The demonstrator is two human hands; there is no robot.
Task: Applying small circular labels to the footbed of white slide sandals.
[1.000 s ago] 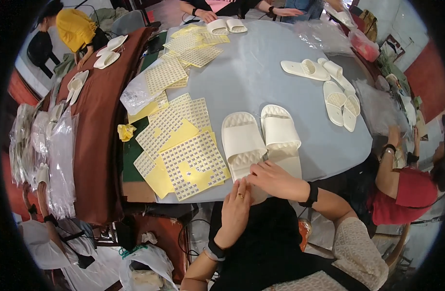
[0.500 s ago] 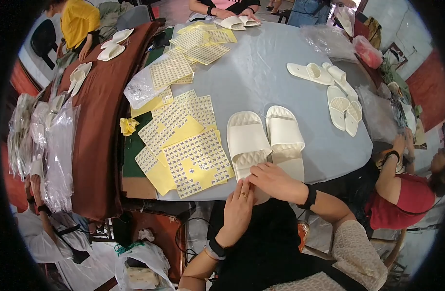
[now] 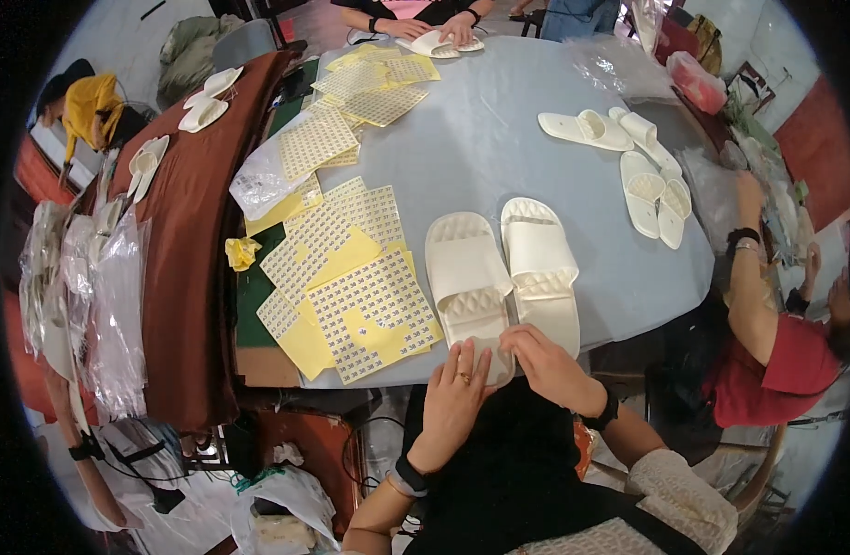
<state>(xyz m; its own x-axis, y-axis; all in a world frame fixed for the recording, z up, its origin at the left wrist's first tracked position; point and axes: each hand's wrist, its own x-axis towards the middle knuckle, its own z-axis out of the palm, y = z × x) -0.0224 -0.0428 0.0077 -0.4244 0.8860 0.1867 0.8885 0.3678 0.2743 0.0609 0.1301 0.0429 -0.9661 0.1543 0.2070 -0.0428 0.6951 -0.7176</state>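
A cream slipper (image 3: pixel 462 259) is set on the grey-covered table (image 3: pixel 628 291), toe pointed away, its heel brought right to the near edge. The left hand (image 3: pixel 452 398) is laid on that heel with fingers extended and slightly parted; it is not seen to be closed around anything. The right hand (image 3: pixel 552 365) is held at the heel's right side, fingers curled and tips drawn close together; whether something small is pinched there cannot be told.

Because the heel is placed at the edge, the slipper could be tipped or dragged off if it were pressed too hard from above. If a small sticker is held by the right fingertips, it could be set crooked or creased, since the heel is partly covered by the left hand. The second slipper (image 3: pixel 540 250) is set just beside the first on the right, and could be nudged out of line by the right wrist.

To the left, yellow-backed sticker sheets (image 3: pixel 374 319) are overlapped, the nearest one close to the slipper; they could be shifted by a stray left elbow, or mixed up because they are piled together. Farther right, more slippers (image 3: pixel 587 131) are grouped, well apart from the hands. At the far edge, a co-worker's hand (image 3: pixel 459 30) is rested on another pair (image 3: pixel 434 44).
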